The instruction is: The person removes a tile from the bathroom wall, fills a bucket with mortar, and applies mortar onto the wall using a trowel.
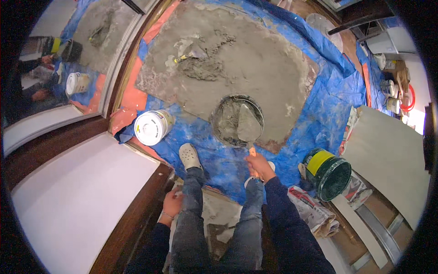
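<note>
My right hand [260,167] is closed round the orange-brown handle of a trowel [248,124]. The trowel's broad, mortar-smeared blade lies over a round bucket [221,139] of grey wet mortar [226,119], at the near edge of the mortar-covered board [255,59]. My left hand [172,203] hangs beside my left knee, its fingers loosely bent and apart, with nothing seen in it. Farther off, a second trowel [196,52] with a yellowish handle end lies on a heap of mortar [200,68] on the board.
Blue sheeting [333,98] surrounds the board. A white lidded bucket [150,128] stands left; a dark green bucket [335,178] with a yellow band tilts at right, beside a crumpled bag [312,210]. A large panel [388,155] leans farther right. Glass [91,50] at left reflects the scene.
</note>
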The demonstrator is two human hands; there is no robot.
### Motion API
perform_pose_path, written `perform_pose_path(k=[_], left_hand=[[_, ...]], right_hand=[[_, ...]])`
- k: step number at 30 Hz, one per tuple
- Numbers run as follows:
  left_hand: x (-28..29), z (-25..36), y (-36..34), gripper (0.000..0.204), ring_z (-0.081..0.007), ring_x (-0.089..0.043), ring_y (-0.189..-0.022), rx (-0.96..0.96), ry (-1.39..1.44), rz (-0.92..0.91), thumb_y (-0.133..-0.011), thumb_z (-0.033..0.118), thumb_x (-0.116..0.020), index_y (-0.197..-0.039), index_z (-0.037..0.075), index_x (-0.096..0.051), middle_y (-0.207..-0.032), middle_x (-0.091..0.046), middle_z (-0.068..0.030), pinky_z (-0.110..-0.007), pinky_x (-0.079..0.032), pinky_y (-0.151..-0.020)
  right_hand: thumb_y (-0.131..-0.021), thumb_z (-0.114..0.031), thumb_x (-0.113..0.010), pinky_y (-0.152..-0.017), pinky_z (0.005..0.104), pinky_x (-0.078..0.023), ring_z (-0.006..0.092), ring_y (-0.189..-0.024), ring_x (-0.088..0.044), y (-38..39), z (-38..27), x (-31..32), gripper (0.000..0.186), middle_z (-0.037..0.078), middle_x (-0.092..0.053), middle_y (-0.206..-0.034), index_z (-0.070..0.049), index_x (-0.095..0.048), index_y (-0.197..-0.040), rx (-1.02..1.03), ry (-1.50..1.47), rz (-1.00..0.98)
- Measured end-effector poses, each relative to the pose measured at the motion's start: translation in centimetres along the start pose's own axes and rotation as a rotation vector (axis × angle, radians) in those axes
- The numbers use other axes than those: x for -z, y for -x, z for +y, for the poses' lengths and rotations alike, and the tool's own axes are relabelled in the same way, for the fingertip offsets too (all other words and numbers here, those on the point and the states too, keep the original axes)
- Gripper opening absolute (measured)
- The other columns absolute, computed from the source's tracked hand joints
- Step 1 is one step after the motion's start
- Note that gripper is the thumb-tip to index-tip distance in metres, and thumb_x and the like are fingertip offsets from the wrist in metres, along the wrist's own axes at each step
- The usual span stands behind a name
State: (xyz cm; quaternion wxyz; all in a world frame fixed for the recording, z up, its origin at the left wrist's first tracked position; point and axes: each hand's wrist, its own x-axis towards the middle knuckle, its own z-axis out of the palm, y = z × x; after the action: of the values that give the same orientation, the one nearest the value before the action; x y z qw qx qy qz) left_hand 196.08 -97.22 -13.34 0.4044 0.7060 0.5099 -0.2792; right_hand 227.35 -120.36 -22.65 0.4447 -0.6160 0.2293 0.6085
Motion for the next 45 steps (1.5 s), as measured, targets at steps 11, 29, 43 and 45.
perform_pose_path(k=[11,29,43,45], left_hand=[[1.0,-13.8,5.1,0.056,-0.0350,-0.045,-0.121,0.313,-0.019,-0.105,-0.086,0.032,-0.058,-0.128,-0.003,-0.047,-0.129,-0.049,-0.0231,-0.042,-0.038,-0.099],[-2.1,-27.8,14.1,0.049,-0.0337,-0.051,-0.114,0.169,-0.113,-0.242,-0.087,0.035,-0.060,-0.123,0.002,-0.054,-0.126,-0.051,-0.0208,-0.042,-0.045,-0.091],[-5.2,-26.0,21.8,0.046,-0.0313,-0.058,-0.099,0.158,0.171,0.020,-0.091,0.033,-0.053,-0.124,0.001,-0.051,-0.113,-0.058,-0.0180,-0.042,-0.048,-0.085],[-6.4,-24.9,24.6,0.046,-0.0314,-0.058,-0.098,0.268,0.301,0.140,-0.092,0.034,-0.051,-0.124,0.002,-0.050,-0.112,-0.058,-0.0173,-0.042,-0.048,-0.084]], right_hand=[[-0.084,-0.022,-0.062,-0.038,0.0320,-0.039,0.0178,-0.041,-0.050,1.8,-2.1,5.8,0.019,0.004,-0.050,-0.058,-0.005,-0.052,-0.083,0.332,0.061,0.300],[-0.084,-0.034,-0.056,-0.079,0.0420,-0.047,0.0379,-0.093,-0.060,-10.3,-5.1,12.0,0.034,0.021,-0.064,-0.099,-0.002,-0.062,-0.097,0.570,0.770,0.860],[-0.084,-0.022,-0.056,-0.067,0.0391,-0.047,0.0294,-0.076,-0.061,-9.9,-3.4,-6.2,0.023,0.017,-0.064,-0.078,-0.002,-0.063,-0.092,0.645,1.184,0.500],[-0.078,-0.013,-0.060,-0.071,0.0393,-0.048,0.0289,-0.079,-0.061,-8.6,-5.9,-7.8,0.024,0.018,-0.065,-0.081,0.000,-0.063,-0.098,0.855,1.531,0.367]])
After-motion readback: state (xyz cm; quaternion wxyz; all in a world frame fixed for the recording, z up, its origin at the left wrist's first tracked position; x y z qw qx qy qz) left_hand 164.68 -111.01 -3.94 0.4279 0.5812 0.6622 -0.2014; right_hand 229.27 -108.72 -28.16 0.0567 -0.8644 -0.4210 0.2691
